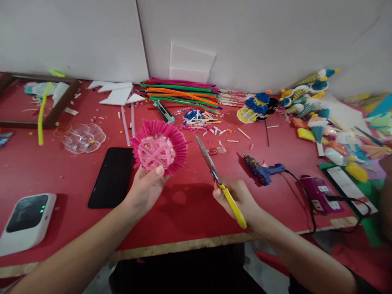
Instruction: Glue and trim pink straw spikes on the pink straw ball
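Observation:
A round pink craft piece [157, 149] with a pleated, fringed magenta rim is held up by my left hand [149, 185], its thumb pressing on the lower edge. Pale pink strips crisscross over its middle. My right hand [235, 200] grips a pair of scissors [219, 175] with yellow handles; the blades point up and left, together, a short way right of the fringe and apart from it. Below the piece's left side lies a black phone [112, 177]. A blue glue gun [261, 168] rests to the right of the scissors.
Pipe cleaners [183, 96], a green-and-black utility knife [163, 111] and cut scraps [200, 118] lie toward the wall. At left are a clear palette [84, 139] and a white device [29, 220]. A purple power block [321, 196] with cords sits right, near small finished crafts [306, 98].

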Action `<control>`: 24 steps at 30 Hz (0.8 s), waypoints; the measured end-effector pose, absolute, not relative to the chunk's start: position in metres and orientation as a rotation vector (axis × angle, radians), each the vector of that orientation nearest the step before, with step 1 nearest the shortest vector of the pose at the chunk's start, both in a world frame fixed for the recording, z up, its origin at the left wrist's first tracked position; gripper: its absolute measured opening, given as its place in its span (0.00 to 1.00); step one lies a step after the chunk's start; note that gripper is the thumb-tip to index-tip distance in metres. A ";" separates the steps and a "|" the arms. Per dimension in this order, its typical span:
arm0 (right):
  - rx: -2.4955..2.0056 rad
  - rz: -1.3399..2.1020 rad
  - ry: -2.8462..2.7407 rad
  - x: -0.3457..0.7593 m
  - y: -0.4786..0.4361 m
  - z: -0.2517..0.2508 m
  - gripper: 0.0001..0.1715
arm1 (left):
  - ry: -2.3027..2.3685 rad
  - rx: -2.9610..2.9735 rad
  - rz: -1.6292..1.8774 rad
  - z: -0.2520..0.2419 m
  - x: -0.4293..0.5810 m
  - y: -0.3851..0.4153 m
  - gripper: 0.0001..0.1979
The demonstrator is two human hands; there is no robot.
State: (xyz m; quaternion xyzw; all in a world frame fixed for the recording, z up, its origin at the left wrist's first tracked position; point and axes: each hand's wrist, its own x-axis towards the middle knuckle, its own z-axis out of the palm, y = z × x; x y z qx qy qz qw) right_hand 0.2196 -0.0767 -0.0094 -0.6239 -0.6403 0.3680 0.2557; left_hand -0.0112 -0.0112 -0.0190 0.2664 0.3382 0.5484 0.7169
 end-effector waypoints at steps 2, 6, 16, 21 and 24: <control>-1.692 0.999 -1.728 0.218 -0.079 -0.011 0.36 | 0.754 0.585 1.197 -0.019 -0.011 -0.012 0.32; -1.676 0.999 -1.737 0.215 -0.079 -0.010 0.34 | 0.770 0.577 1.196 -0.019 -0.011 -0.012 0.29; -1.666 1.010 -1.762 0.213 -0.074 -0.003 0.34 | 0.821 0.558 1.171 -0.016 -0.010 -0.013 0.20; -1.652 1.000 -1.766 0.213 -0.072 -0.006 0.36 | 0.798 0.561 1.169 -0.016 -0.010 -0.013 0.20; -1.644 0.999 -1.773 0.213 -0.072 -0.007 0.36 | 0.790 0.551 1.174 -0.015 -0.010 -0.013 0.22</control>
